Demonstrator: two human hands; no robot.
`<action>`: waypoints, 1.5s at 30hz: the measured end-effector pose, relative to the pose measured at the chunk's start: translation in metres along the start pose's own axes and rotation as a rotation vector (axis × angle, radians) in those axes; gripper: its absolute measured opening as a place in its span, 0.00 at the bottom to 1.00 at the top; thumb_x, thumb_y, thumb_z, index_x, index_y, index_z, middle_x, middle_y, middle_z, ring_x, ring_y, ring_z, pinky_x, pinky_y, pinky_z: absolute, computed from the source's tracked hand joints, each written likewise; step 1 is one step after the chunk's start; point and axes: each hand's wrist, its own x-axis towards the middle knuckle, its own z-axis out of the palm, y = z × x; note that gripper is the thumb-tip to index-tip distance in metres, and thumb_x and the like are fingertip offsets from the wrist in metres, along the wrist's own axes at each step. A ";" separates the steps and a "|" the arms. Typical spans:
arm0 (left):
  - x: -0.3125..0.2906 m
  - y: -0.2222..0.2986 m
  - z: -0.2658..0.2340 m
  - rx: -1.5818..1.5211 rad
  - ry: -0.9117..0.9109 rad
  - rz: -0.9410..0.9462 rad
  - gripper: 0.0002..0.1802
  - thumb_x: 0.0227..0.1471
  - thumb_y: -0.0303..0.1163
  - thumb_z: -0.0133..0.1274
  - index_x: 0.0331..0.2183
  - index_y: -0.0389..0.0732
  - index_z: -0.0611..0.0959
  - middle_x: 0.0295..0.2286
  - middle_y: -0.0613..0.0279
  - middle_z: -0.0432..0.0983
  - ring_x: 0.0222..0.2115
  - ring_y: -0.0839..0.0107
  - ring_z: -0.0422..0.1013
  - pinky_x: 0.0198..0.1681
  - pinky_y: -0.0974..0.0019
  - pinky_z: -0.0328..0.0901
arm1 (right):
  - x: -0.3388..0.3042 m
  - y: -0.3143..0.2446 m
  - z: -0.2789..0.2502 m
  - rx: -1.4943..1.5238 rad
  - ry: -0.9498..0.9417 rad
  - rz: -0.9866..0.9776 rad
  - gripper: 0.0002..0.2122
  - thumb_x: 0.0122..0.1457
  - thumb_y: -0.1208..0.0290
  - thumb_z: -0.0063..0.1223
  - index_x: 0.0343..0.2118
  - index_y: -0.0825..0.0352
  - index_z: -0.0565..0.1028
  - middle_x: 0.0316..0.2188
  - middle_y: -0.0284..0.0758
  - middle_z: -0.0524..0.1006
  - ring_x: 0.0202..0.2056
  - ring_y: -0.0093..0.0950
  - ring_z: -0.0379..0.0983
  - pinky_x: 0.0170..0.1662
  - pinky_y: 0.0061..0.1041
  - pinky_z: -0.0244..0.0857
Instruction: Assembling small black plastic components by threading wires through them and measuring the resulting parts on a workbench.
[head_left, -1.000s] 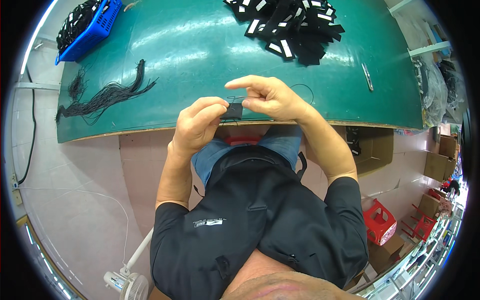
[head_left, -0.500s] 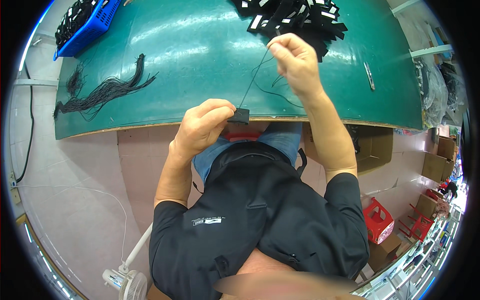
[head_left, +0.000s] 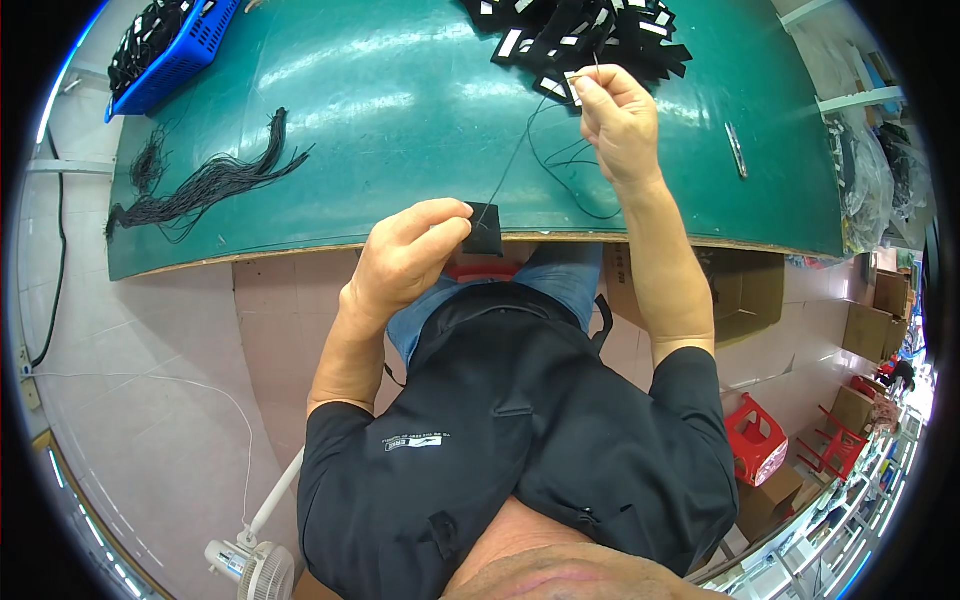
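My left hand [head_left: 412, 255] pinches the edge of a small, dark, flat piece of black fabric [head_left: 485, 238] at the table's near edge. A thin black cord [head_left: 517, 150] rises from this piece toward my right hand [head_left: 620, 120]. The right thumb and fingers are pressed together on the cord, above the table and farther away than the left hand. Something thin, like a needle, sticks up from those fingertips, too fine to make out fully. Part of the cord hangs in a slack loop left of my right wrist.
Black strap-like pieces with white patches [head_left: 610, 35] are heaped at the far side of the green table [head_left: 380, 130]. A bundle of black cords [head_left: 200, 190] lies at left, near a blue basket [head_left: 185, 60]. Small metal snips [head_left: 737, 150] rest at right.
My right hand has moved to the right, and the cord, taut before, now bows slackly. The black fabric piece has turned, showing more of its flat face; my left hand stays about where it was.
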 end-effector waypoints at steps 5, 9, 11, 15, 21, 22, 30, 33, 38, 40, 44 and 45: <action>0.002 -0.001 0.003 0.059 0.075 0.071 0.16 0.41 0.12 0.59 0.36 0.34 0.81 0.38 0.52 0.80 0.30 0.59 0.78 0.31 0.65 0.75 | 0.000 0.007 -0.005 0.026 0.050 0.048 0.03 0.65 0.74 0.56 0.37 0.67 0.78 0.19 0.20 0.68 0.15 0.10 0.54 0.18 0.14 0.49; 0.003 -0.003 0.001 0.126 0.105 0.116 0.16 0.41 0.13 0.59 0.36 0.34 0.82 0.38 0.51 0.80 0.32 0.58 0.79 0.32 0.64 0.75 | -0.003 0.009 -0.005 -0.007 0.054 0.085 0.03 0.65 0.74 0.56 0.37 0.67 0.78 0.20 0.20 0.68 0.15 0.09 0.54 0.18 0.14 0.48; 0.005 -0.003 0.000 0.150 0.132 0.138 0.15 0.41 0.13 0.59 0.36 0.34 0.82 0.38 0.51 0.80 0.32 0.58 0.79 0.32 0.64 0.75 | -0.007 0.011 -0.004 -0.020 0.038 0.100 0.03 0.65 0.74 0.56 0.37 0.67 0.78 0.20 0.20 0.69 0.16 0.09 0.54 0.18 0.14 0.48; 0.007 -0.005 0.000 0.179 0.150 0.165 0.15 0.41 0.14 0.59 0.36 0.34 0.82 0.38 0.51 0.80 0.33 0.58 0.79 0.33 0.64 0.76 | -0.021 0.017 0.000 -0.053 -0.074 0.133 0.04 0.65 0.74 0.56 0.38 0.68 0.77 0.21 0.20 0.69 0.16 0.09 0.54 0.18 0.14 0.48; 0.008 -0.006 -0.001 0.208 0.141 0.162 0.15 0.42 0.15 0.60 0.37 0.34 0.83 0.38 0.51 0.80 0.33 0.58 0.79 0.34 0.64 0.76 | -0.044 0.016 0.017 -0.001 -0.166 0.172 0.05 0.66 0.73 0.55 0.40 0.69 0.77 0.22 0.21 0.69 0.17 0.09 0.55 0.19 0.13 0.49; 0.007 -0.006 -0.001 0.213 0.137 0.155 0.15 0.42 0.15 0.60 0.37 0.34 0.83 0.38 0.51 0.80 0.33 0.58 0.79 0.34 0.63 0.76 | -0.050 0.015 0.022 -0.003 -0.185 0.182 0.05 0.66 0.73 0.55 0.40 0.69 0.77 0.22 0.21 0.69 0.17 0.09 0.55 0.19 0.13 0.49; 0.008 -0.011 -0.002 0.223 0.121 0.142 0.14 0.44 0.16 0.59 0.37 0.34 0.83 0.38 0.51 0.80 0.34 0.58 0.79 0.35 0.63 0.76 | -0.081 0.018 0.044 0.076 -0.220 0.271 0.06 0.67 0.70 0.55 0.40 0.68 0.76 0.21 0.20 0.66 0.17 0.08 0.54 0.18 0.12 0.48; 0.007 -0.012 -0.003 0.234 0.112 0.147 0.14 0.44 0.17 0.59 0.37 0.34 0.83 0.38 0.52 0.80 0.34 0.57 0.79 0.35 0.62 0.76 | -0.079 0.010 0.044 0.161 -0.256 0.415 0.07 0.67 0.68 0.55 0.40 0.67 0.76 0.20 0.20 0.65 0.17 0.08 0.52 0.18 0.12 0.47; 0.008 -0.012 -0.004 0.229 0.087 0.142 0.13 0.44 0.17 0.59 0.37 0.34 0.83 0.38 0.51 0.80 0.34 0.57 0.79 0.35 0.62 0.76 | -0.082 0.014 0.050 0.250 -0.345 0.610 0.07 0.67 0.66 0.56 0.37 0.64 0.75 0.18 0.19 0.62 0.16 0.08 0.50 0.17 0.11 0.45; 0.008 -0.013 -0.004 0.225 0.075 0.143 0.12 0.45 0.18 0.59 0.36 0.34 0.83 0.38 0.51 0.80 0.34 0.57 0.79 0.35 0.62 0.76 | -0.082 0.015 0.052 0.296 -0.352 0.636 0.07 0.67 0.66 0.56 0.36 0.64 0.74 0.18 0.19 0.62 0.16 0.09 0.50 0.17 0.11 0.45; 0.006 -0.016 0.004 0.167 0.152 0.113 0.13 0.49 0.18 0.59 0.39 0.35 0.83 0.40 0.52 0.79 0.35 0.58 0.79 0.36 0.63 0.76 | -0.084 0.021 0.052 0.411 -0.365 0.660 0.07 0.67 0.67 0.56 0.34 0.63 0.72 0.18 0.20 0.63 0.15 0.09 0.50 0.17 0.12 0.46; 0.004 -0.016 0.007 0.168 0.153 0.113 0.13 0.49 0.18 0.59 0.39 0.35 0.83 0.40 0.52 0.79 0.35 0.58 0.79 0.36 0.63 0.76 | -0.083 0.024 0.051 0.432 -0.364 0.631 0.07 0.67 0.67 0.57 0.33 0.63 0.72 0.19 0.21 0.63 0.15 0.09 0.51 0.17 0.12 0.46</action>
